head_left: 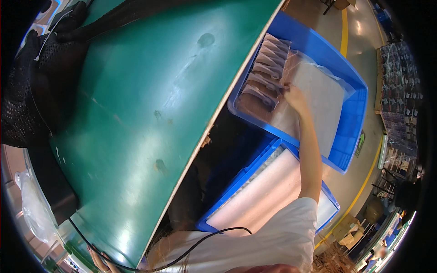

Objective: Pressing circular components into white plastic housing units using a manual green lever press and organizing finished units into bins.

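Note:
My right hand (293, 96) reaches into a blue bin (355, 109) on the right. Its fingers are drawn together on the end of a pale curved part (261, 84), one of a row of several similar parts (269, 54) standing side by side. The row is at the bin's left side, on a brownish sheet, and the image is somewhat blurred there. At the lower left, my left hand (101, 261) shows only partly, by the near end of the green table (136, 123). Its visible fingers are stretched out, with nothing seen in them.
Below the first bin stands another blue bin (273, 144) topped with a whitish sheet (259, 189). A black cable (200, 243) crosses my shirt. Black mesh material (20, 100) and a dark box-shaped piece (61, 195) lie along the table's left side. Wrapped stacks (398, 91) stand far right.

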{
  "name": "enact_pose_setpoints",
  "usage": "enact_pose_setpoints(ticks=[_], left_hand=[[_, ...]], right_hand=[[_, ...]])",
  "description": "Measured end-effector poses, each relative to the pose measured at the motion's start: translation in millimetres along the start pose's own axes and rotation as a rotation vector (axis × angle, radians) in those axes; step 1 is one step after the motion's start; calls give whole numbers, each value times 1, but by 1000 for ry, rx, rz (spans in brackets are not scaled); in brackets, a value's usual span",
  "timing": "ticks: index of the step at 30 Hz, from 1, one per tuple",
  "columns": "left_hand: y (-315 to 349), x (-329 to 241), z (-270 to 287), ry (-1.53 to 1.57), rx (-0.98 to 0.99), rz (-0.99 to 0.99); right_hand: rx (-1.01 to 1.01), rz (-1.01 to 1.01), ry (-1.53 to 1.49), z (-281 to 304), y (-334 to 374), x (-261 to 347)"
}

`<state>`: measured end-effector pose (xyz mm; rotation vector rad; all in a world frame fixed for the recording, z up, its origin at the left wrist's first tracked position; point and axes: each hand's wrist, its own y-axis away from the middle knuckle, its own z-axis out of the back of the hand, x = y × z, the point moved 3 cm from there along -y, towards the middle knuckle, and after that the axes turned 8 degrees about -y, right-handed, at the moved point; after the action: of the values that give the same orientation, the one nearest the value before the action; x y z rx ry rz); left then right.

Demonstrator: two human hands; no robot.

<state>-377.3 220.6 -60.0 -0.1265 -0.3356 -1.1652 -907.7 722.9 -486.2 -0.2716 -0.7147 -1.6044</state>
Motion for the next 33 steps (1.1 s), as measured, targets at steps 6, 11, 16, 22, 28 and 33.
enact_pose_setpoints(ticks=[6, 11, 16, 22, 28, 33], left_hand=[[12, -3, -3, -75, 25, 142], [1, -30, 16, -183, 120, 185], [-1, -30, 14, 34, 72, 187], [-6, -38, 17, -15, 40, 106], [1, -16, 5, 52, -72, -32], [-8, -39, 9, 18, -138, 37]], right_hand=[[117, -79, -511, -40, -6, 24], [184, -220, -793, -33, -18, 10], [-33, -197, -964, -34, -10, 17], [79, -105, -661, -19, -17, -2], [26, 464, 0, -9, 48, 101], [99, 583, 504, -52, 34, 106]])
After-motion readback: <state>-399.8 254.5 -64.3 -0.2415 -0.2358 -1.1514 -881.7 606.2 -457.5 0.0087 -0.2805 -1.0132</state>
